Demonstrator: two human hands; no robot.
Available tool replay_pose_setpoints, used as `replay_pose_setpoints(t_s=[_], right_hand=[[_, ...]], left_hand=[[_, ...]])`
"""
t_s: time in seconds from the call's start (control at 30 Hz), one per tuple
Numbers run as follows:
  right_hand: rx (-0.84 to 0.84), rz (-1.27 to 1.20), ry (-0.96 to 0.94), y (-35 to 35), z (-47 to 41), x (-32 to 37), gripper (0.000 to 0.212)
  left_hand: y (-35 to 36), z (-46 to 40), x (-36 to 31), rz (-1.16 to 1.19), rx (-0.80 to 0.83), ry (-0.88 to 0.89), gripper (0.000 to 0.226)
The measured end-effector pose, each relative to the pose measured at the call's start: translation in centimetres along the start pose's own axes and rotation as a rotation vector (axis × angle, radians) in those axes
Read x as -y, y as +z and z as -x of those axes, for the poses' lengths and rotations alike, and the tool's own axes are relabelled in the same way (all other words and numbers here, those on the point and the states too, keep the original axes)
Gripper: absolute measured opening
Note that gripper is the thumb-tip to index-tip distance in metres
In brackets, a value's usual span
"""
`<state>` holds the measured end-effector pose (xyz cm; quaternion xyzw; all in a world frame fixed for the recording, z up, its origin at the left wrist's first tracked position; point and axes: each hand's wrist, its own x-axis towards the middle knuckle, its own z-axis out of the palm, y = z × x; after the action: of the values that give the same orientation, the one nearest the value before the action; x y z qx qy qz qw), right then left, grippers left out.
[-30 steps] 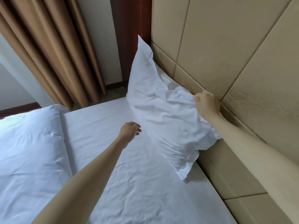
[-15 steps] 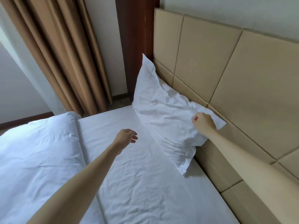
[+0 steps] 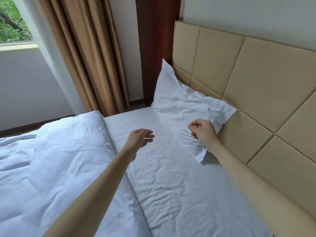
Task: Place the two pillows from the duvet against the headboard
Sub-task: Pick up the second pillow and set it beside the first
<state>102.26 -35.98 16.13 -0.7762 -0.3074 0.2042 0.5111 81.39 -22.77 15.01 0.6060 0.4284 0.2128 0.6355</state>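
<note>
Pillow (image 3: pixel 184 106) leans on headboard (image 3: pixel 256 79), just beyond the loosely curled, empty right hand (image 3: pixel 203 131).

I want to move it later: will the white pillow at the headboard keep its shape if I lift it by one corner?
Probably not. The pillow looks soft: its cover is creased and its top edge sags between the corners. It leans on the headboard, so it would likely slump without that support. It seems light for its size.

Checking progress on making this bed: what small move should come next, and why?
Probably turn toward the duvet for the second pillow: one pillow already leans on the headboard, and both hands, left and right, are empty.
</note>
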Motion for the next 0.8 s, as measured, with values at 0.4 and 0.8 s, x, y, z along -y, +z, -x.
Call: replay_pose_setpoints(t_s=[0.4, 0.8], right_hand=[[0.159, -0.263, 0.011, 5.9, 15.7, 2.1, 0.014], [0.52, -0.205, 0.057, 10.7, 21.7, -0.9, 0.013]], left_hand=[[-7.8, 15.4, 6.3, 0.133, -0.166, -0.007, 0.029], [-10.8, 27.8, 15.6, 0.263, -0.526, -0.13, 0.027]])
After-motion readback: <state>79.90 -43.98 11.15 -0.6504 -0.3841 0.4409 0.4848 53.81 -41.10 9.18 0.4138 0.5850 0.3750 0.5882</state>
